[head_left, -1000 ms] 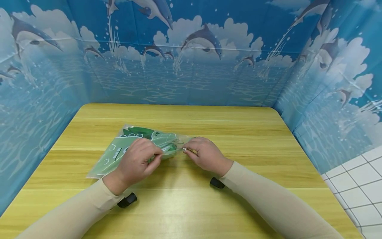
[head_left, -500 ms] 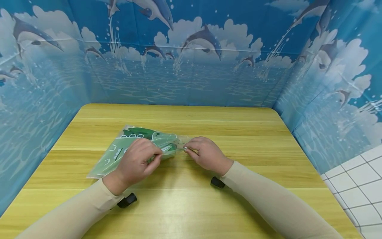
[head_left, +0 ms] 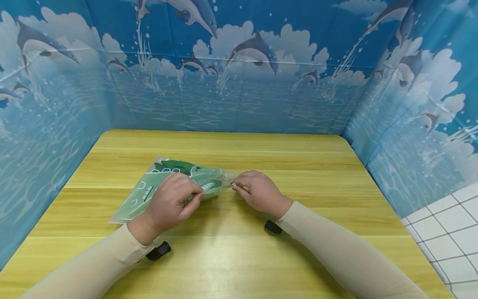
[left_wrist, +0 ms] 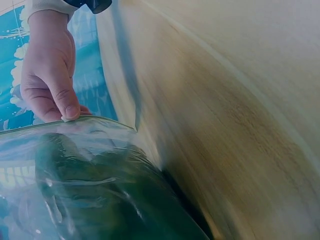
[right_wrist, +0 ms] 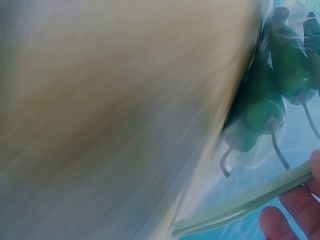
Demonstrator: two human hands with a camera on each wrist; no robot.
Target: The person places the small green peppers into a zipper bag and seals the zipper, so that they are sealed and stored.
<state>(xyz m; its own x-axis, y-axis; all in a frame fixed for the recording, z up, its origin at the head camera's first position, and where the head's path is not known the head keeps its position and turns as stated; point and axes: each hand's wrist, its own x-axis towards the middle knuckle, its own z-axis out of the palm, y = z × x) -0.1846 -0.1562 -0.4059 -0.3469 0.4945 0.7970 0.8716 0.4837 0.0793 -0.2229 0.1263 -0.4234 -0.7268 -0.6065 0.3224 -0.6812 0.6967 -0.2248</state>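
Observation:
A clear zip bag [head_left: 136, 197] with a green cartoon crocodile print lies on the left half of the table. My left hand [head_left: 172, 200] pinches its top edge between thumb and forefinger. Right of it, my right hand [head_left: 258, 190] pinches the small white slider [head_left: 233, 185] on the bag's zip, palm down. In the left wrist view the right thumb [left_wrist: 69, 107] presses beside the zip strip. Several long green peppers [right_wrist: 267, 95] with thin stems show through the plastic in the right wrist view, where left-hand fingers [right_wrist: 300, 205] hold the pale zip strip.
The yellow wood-grain table [head_left: 298, 166] has rounded far corners. Blue dolphin-print curtains [head_left: 239, 99] enclose its back and sides. White floor tiles [head_left: 444, 232] show at the right. Black wrist cameras [head_left: 158, 251] hang below both cuffs.
The right hand has crept slightly to the right with the slider pinched along the zip. My left hand keeps its hold on the bag's edge, almost still.

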